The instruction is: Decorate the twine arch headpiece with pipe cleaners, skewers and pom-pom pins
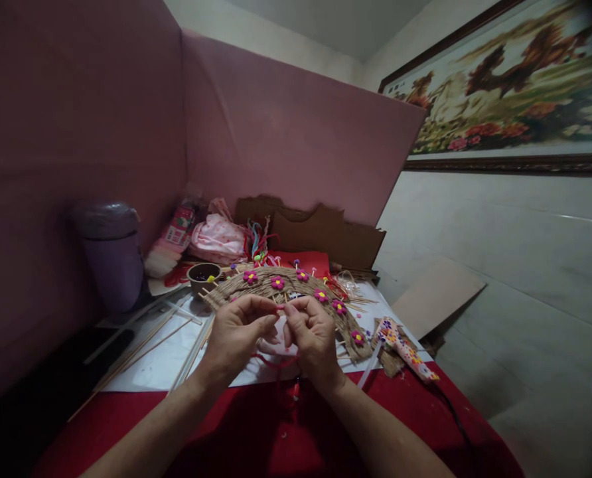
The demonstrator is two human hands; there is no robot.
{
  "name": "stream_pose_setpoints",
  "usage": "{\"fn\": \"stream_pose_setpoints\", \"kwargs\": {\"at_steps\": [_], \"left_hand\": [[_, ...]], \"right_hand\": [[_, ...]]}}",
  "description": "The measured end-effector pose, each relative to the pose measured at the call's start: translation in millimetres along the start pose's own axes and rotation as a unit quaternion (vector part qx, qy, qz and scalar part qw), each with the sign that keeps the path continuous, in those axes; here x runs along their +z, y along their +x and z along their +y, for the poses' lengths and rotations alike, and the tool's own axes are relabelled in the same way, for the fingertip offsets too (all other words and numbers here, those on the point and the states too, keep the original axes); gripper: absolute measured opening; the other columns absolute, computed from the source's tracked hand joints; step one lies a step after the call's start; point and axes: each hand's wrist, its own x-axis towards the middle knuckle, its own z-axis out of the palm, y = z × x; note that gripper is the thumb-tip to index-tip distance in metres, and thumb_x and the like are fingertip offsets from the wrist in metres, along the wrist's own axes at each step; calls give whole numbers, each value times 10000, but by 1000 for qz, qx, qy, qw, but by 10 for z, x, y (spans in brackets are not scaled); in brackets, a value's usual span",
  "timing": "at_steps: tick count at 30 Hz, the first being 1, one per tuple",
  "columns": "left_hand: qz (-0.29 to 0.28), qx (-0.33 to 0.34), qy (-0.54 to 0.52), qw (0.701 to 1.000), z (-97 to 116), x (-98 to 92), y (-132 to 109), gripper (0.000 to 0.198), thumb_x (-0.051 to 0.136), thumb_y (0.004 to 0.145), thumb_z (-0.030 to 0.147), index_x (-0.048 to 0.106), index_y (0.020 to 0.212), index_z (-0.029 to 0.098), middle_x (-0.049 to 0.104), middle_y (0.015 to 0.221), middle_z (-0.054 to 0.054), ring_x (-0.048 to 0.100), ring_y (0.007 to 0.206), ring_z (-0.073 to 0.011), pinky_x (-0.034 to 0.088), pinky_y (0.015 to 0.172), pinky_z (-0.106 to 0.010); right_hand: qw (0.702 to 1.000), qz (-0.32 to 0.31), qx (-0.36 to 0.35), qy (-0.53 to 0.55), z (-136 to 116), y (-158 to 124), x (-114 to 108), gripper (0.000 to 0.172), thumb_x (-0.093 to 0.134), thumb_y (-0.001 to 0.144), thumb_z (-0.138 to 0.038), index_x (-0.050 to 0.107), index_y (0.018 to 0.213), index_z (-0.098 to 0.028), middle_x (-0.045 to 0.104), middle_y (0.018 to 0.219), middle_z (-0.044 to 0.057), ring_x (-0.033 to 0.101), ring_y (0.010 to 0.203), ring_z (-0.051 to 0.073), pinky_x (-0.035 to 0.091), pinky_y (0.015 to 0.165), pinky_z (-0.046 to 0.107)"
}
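Observation:
My left hand [243,332] and my right hand [312,335] meet in the middle of the view, fingertips nearly touching. Both pinch a small pinkish-red strand [280,307], mostly covered by the fingers; its exact kind is unclear. A red strand [276,362] loops below the hands. Just beyond them lies a curved twine-wrapped arch [261,287], with thin wooden sticks poking out along its edges. Pink flowers with yellow centres, such as one flower [277,283], sit along it. The hands hide part of its inner side.
A flower-patterned glue gun [405,348] with a cord lies at the right. At the left are wooden sticks [147,342], clear glue sticks [189,358], a dark bowl [204,277] and a purple container [113,262]. Cardboard [320,236] stands behind; red cloth [226,425] covers the front edge.

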Motion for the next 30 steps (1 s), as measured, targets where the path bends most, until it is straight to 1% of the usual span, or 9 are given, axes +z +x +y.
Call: {"fn": "stream_pose_setpoints", "kwargs": {"at_steps": [4,8,11,15,22,25,30], "left_hand": [[-4,14,-15,1000,-11,-16,12,214,729,603,226,628,751,108,648,523,-12,597,461,-122,502,459,-220],[3,7,-27,1000,-31,-43,37,269,749,591,218,650,813,102,661,543,-11,585,439,-114,502,443,-220],[-4,10,-21,1000,-39,-58,43,241,744,604,221,677,804,105,659,550,-7,566,424,-96,490,428,-205],[-13,9,-5,1000,-35,-63,29,209,738,610,231,697,782,120,656,546,-4,560,405,-94,477,407,-199],[2,28,23,999,-43,-69,29,124,720,622,214,680,705,130,625,523,11,541,417,-82,451,414,-179],[-1,26,33,999,-38,-61,25,124,718,627,225,656,677,129,616,520,12,542,422,-86,447,418,-184],[1,44,51,998,-21,-44,-5,136,718,633,238,634,645,132,594,502,18,526,403,-87,430,400,-187]], "right_hand": [[999,5,22,32,-30,34,-5,213,583,823,-357,522,766,-161,470,408,-89,379,341,38,293,370,147],[997,-11,48,64,-63,49,-10,241,594,803,-380,510,752,-160,460,387,-92,347,321,35,265,351,144],[996,-23,54,70,-70,51,-11,246,589,804,-387,505,763,-160,461,387,-91,351,317,39,265,346,146],[997,-33,40,58,-69,46,-9,231,571,821,-374,506,771,-158,468,393,-86,374,323,45,284,358,151],[999,-39,21,28,-74,-11,7,211,556,840,-359,511,772,-164,473,422,-84,400,352,47,317,391,157],[999,-50,15,13,-73,-46,7,198,545,851,-353,514,786,-168,476,446,-81,412,373,49,324,398,159],[998,-56,-1,-17,-80,-80,0,178,531,862,-342,524,810,-172,477,481,-73,425,395,53,330,406,167]]}}
